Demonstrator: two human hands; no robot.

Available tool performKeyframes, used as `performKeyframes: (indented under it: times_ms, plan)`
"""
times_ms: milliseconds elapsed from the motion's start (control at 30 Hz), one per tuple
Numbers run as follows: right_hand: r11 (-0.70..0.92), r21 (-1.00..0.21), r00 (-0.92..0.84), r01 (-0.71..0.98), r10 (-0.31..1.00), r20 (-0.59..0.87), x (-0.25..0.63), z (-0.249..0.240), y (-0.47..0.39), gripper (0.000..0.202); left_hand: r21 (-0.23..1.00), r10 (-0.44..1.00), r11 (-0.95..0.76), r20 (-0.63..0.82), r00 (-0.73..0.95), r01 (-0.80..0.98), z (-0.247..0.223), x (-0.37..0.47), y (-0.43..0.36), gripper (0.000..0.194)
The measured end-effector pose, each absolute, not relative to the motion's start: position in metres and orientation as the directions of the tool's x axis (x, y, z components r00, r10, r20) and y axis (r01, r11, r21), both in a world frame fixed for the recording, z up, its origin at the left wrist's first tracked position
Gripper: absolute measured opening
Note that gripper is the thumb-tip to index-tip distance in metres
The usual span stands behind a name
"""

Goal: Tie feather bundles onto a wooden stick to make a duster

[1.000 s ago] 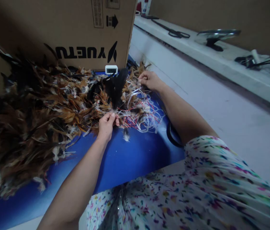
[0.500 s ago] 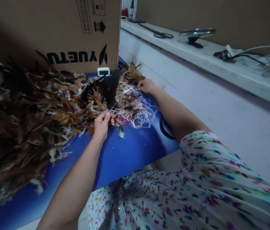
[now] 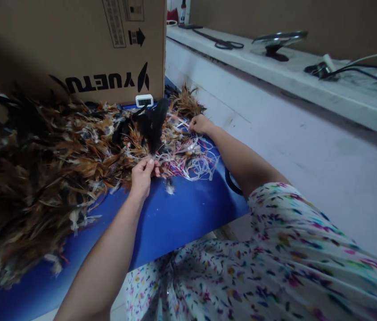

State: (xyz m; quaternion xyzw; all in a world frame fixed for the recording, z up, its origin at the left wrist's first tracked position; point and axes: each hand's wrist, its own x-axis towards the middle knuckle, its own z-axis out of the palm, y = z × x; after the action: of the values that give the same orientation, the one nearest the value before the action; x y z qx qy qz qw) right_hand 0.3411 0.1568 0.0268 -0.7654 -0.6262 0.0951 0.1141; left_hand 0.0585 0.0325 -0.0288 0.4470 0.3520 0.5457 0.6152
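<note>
My left hand [image 3: 142, 174] pinches the pale base of a bunch of black feathers [image 3: 153, 127], which stands up from the fingertips. Farther off to the right, my right hand [image 3: 201, 125] has its fingers closed at the edge of a tangle of white and red strings [image 3: 197, 162]; what they hold is too small to make out. Brown feathers [image 3: 88, 142] spread in a thick heap to the left of my left hand. A smaller tuft of brown feathers [image 3: 186, 101] lies just beyond my right hand.
A large cardboard box [image 3: 108, 49] stands behind the heap, with a small white digital display [image 3: 144, 100] before it. The blue table [image 3: 175, 218] meets a white wall at right. Scissors [image 3: 225, 43] and cables [image 3: 338, 73] lie on a ledge. A dark ring [image 3: 232, 183] sits near my right forearm.
My right hand has shifted slightly left, staying by the strings. My left hand keeps its pinch on the black feathers in the same place. The camera view has tilted a little.
</note>
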Motion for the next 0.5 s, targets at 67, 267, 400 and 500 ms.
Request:
performKeyframes:
  times_ms: [67, 267, 400, 500]
  plan:
    - [-0.167, -0.379, 0.194, 0.910, 0.980, 0.033, 0.344, 0.029, 0.155, 0.021, 0.935, 0.986, -0.003, 0.061, 0.153, -0.354, -0.029, 0.059, 0.032, 0.042]
    - [-0.149, -0.671, 0.247, 0.727, 0.968, 0.052, 0.351, 0.035, 0.147, 0.014, 0.934, 0.985, -0.004, 0.065, 0.159, -0.358, -0.028, 0.059, 0.032, 0.041]
    - [-0.143, -0.656, 0.180, 0.741, 0.984, -0.011, 0.350, 0.049, 0.132, 0.013, 0.934, 0.987, 0.003, 0.054, 0.149, -0.356, -0.026, 0.059, 0.031, 0.038]
    - [-0.156, -0.490, 0.151, 0.858, 0.987, -0.049, 0.350, 0.059, 0.113, 0.012, 0.934, 0.988, 0.001, 0.054, 0.145, -0.358, -0.026, 0.060, 0.031, 0.035]
